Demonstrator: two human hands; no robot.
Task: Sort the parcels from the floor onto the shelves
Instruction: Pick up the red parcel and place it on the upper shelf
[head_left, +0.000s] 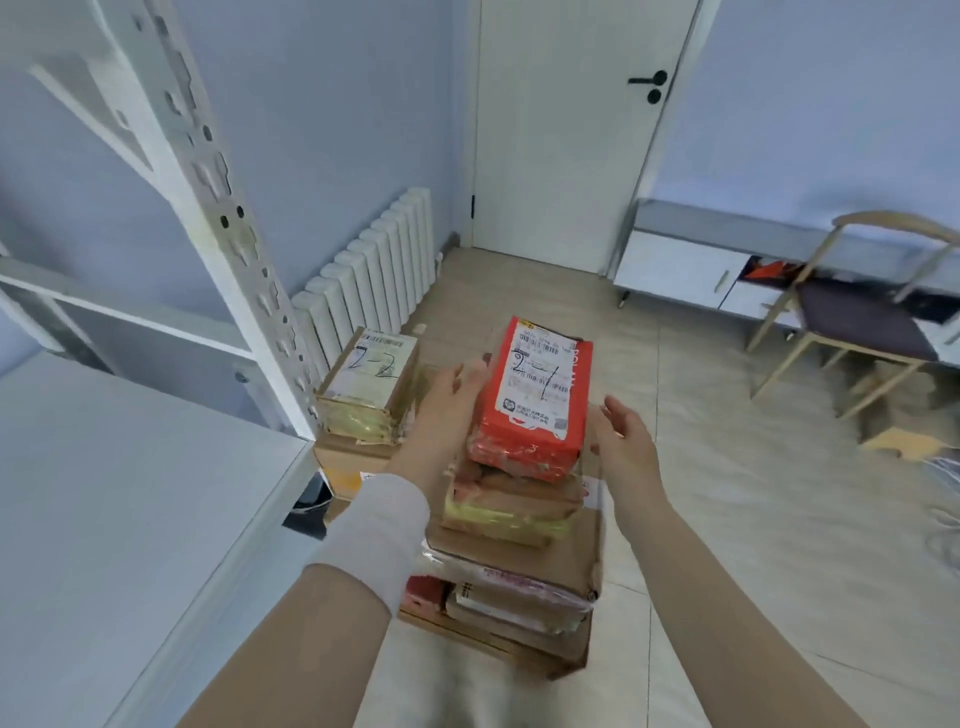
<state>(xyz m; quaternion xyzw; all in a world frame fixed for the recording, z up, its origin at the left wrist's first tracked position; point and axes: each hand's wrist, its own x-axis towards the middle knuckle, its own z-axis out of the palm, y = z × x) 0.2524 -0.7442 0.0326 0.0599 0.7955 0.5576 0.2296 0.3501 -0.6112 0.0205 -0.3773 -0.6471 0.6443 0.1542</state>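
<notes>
Red tape-wrapped cardboard parcel, white label marked 2-1, atop stack of brown parcels on floor. Probably light, stiff, slick with tape; best clamped on both long sides. Left hand flat against left side; right hand spread, just beside right side.

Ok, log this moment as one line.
red parcel: atop parcel stack | left hand: touching its left side | right hand: open, beside its right side

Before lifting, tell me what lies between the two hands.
The red parcel marked 2-1 lies between the left hand and the right hand, as the head view shows.
</notes>
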